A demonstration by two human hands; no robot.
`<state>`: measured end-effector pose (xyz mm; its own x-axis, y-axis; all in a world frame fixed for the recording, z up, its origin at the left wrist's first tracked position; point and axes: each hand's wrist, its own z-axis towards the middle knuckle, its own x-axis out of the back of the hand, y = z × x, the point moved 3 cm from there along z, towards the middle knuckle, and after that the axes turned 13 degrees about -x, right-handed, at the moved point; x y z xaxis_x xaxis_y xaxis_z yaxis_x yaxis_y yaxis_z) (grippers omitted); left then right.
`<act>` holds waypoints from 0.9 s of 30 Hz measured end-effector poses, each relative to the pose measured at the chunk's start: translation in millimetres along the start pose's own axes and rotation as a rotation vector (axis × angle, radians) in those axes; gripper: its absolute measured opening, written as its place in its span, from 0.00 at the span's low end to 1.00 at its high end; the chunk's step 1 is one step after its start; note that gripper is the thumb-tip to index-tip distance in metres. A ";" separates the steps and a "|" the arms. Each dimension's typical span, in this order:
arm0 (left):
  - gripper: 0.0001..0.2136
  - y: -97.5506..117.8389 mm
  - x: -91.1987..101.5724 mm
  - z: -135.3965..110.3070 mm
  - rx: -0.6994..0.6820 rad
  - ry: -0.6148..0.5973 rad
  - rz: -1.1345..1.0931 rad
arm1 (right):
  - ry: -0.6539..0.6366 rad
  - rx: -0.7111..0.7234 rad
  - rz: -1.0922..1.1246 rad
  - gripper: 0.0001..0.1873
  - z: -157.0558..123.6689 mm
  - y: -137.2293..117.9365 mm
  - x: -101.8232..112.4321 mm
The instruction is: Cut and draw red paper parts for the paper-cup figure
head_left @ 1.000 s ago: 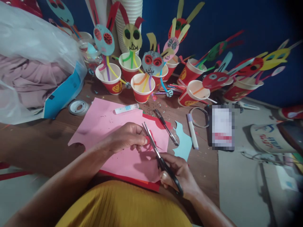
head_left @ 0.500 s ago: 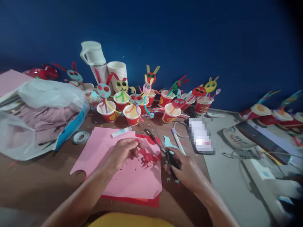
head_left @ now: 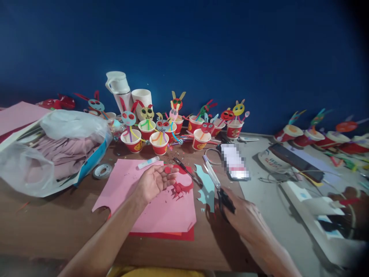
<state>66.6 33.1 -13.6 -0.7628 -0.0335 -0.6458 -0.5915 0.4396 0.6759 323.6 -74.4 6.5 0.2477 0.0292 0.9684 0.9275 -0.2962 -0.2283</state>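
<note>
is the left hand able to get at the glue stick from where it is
Probably yes: the glue stick lies uncovered at the pink paper's far edge, just beyond the left hand, with nothing between them. The hand does hold a small red cutout, though.

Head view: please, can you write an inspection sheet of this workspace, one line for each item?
Surface: brown table; pink paper lies over red sheets, with small scraps on it.
Job's things: scissors, red piece, red offcuts, blue cutout.
Clutter: glue stick, pen, tape roll, plastic bag, cups with paper figures, phone.
Hands: left hand pinches the red piece; right hand grips the scissors.
Cables: thin cable beside a power strip.
Surroundings: blue wall, white jug, stacked cups.
</note>
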 end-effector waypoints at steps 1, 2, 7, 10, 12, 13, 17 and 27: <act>0.13 -0.2 -0.7 -0.7 -0.001 -0.003 -0.009 | 0.005 -0.009 -0.012 0.23 -2.8 0.3 0.3; 0.13 -0.5 -1.7 -1.5 -0.003 -0.005 -0.016 | 0.006 -0.021 -0.025 0.22 -5.3 0.5 0.5; 0.10 -2.5 -7.9 -6.7 -0.019 -0.005 -0.031 | 0.002 -0.066 -0.074 0.20 -14.5 0.7 0.3; 0.10 -5.2 -8.5 -7.4 -0.021 0.003 -0.032 | -0.014 -0.076 -0.094 0.20 -17.4 -0.9 -0.6; 0.10 -7.2 -7.0 -6.5 -0.025 0.012 -0.032 | -0.026 -0.074 -0.113 0.19 -18.1 -3.2 -0.8; 0.10 -7.9 -6.1 -5.9 -0.029 0.017 -0.032 | -0.030 -0.067 -0.125 0.19 -18.1 -4.7 -0.9; 0.10 -7.7 -4.5 -5.4 -0.061 0.033 -0.027 | -0.051 -0.030 -0.197 0.17 -16.4 -10.9 -2.1; 0.07 7.4 -5.0 -23.6 -0.108 0.060 0.029 | -0.031 0.064 -0.311 0.10 -13.7 -23.7 8.4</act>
<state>59.9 15.3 3.0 -0.7921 -0.0772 -0.6055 -0.5915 0.3419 0.7302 299.9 -80.2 21.4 -0.0433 0.1381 0.9895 0.9755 -0.2081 0.0718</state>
